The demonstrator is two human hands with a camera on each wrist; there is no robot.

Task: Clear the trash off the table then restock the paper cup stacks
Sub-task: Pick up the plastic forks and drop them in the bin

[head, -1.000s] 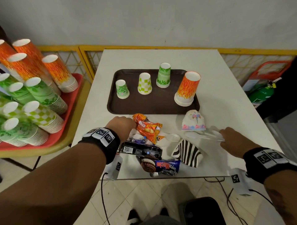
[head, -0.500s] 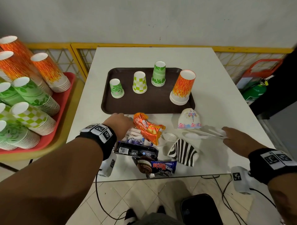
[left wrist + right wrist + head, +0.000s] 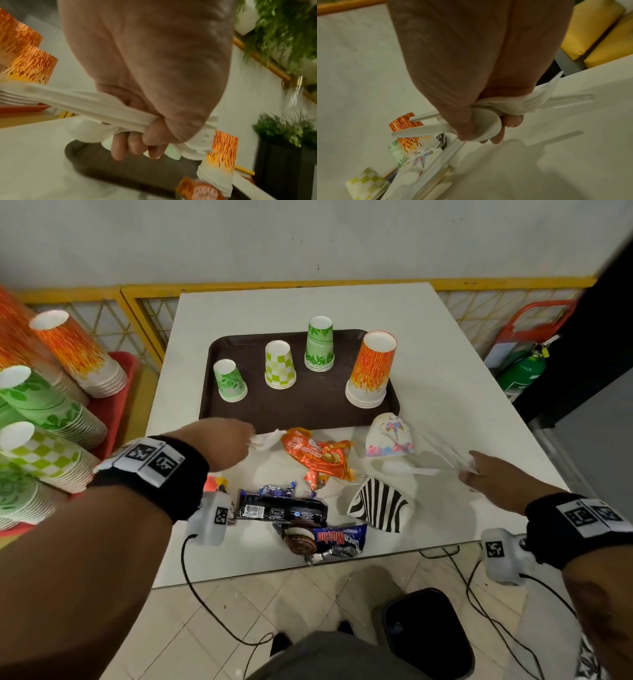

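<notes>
White table: left hand, right hand each grip probably plastic cutlery near its edge.

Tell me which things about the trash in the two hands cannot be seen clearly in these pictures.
- Left hand: the white plastic cutlery is motion-blurred in the left wrist view, and its count is unclear.
- Right hand: the palm hides part of the spoon and tissue.
- Head view: the left wrist hides part of the black wrapper.
</notes>
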